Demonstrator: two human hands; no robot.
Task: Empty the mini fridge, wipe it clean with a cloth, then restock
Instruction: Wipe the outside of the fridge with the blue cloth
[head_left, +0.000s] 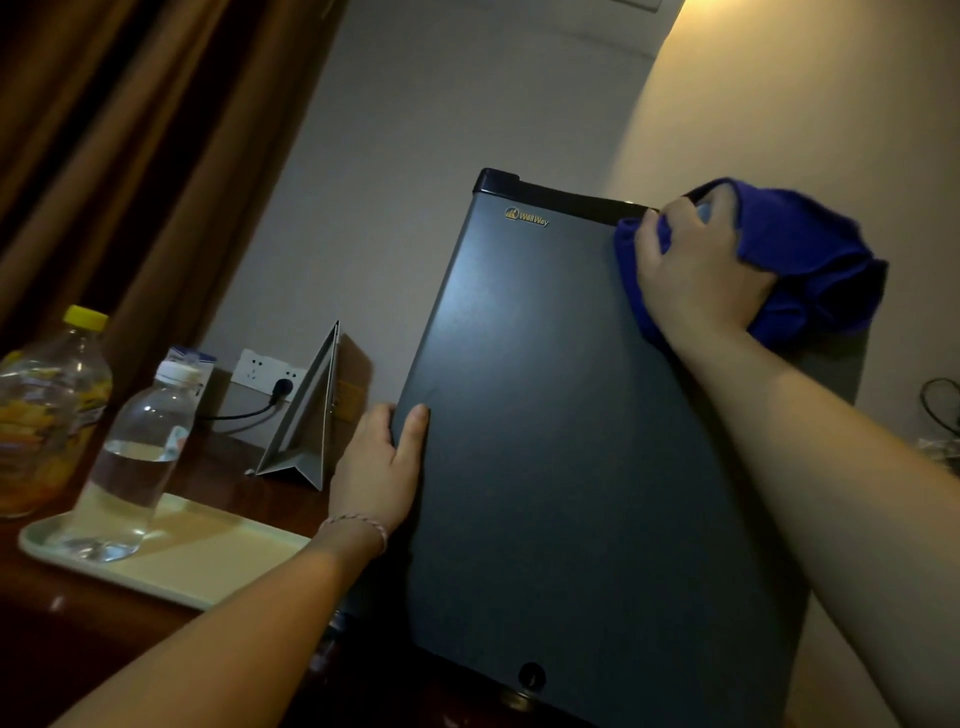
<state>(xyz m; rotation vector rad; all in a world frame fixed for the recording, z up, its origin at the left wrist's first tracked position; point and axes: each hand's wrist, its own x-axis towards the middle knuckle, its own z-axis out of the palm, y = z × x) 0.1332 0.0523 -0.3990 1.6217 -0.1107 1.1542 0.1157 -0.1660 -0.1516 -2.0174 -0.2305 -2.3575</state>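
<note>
In the head view, the mini fridge (571, 441) is being shown standing on a dark wooden worktop (104, 639), its door closed and facing the camera. The blue cloth (810, 260) is being gripped in the right hand (701, 275), whose fingers are curled round its bunched folds, and it is being pressed against the door's upper right corner, just below the black top trim. The door's left edge is being held by the left hand (382, 467), the thumb lying on the front face and the fingers wrapped behind the edge. The cloth is judged to be soft and light, easily bunched, so it is best taken as a wad in the palm. The fridge is judged to be stiff and fairly heavy, with a smooth, possibly slippery door, so the door edge is being taken as the sensible place to hold or steady it. To the left, a pale tray (197, 566) is being seen carrying a water bottle (135, 457), part full and likely easy to tip. A yellow-capped bottle (47, 410) is standing beside the tray, and a carton (189, 364) behind it. A folded card stand (306, 421), a wall socket (260, 371) with a plug and a brown curtain (130, 156) are lying further back. The tray and bottles are standing close to the left arm's path and could be knocked.
</note>
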